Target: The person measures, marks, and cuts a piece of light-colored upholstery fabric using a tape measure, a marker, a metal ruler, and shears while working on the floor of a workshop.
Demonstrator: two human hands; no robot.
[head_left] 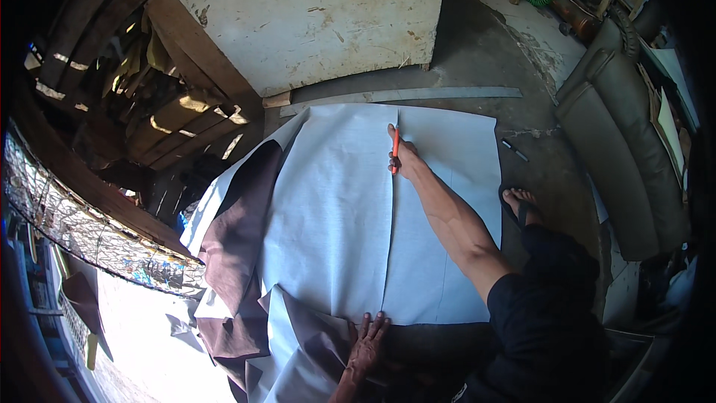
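Observation:
A large pale blue-grey sheet (328, 194), seemingly fabric-like or leatherette, lies spread over the floor, with a dark brown underside (231, 254) showing where its left part is folded. Near the far edge my right hand (405, 158) is closed round a slim orange utility knife (395, 151); its blade is too small to make out. A dark slit runs down the sheet from the far edge, past the knife, to the near edge. My left hand (365, 342) rests flat with fingers apart at the slit's near end, touching the sheet's near edge.
A long grey strip (418, 95) lies beyond the sheet, before a worn white panel (321, 22). A marker pen (515, 151) is on the floor near my foot (523, 205). Grey upholstered cushions (615, 157) stand at right; wooden planks (186, 45) and wire mesh (89, 224) at left.

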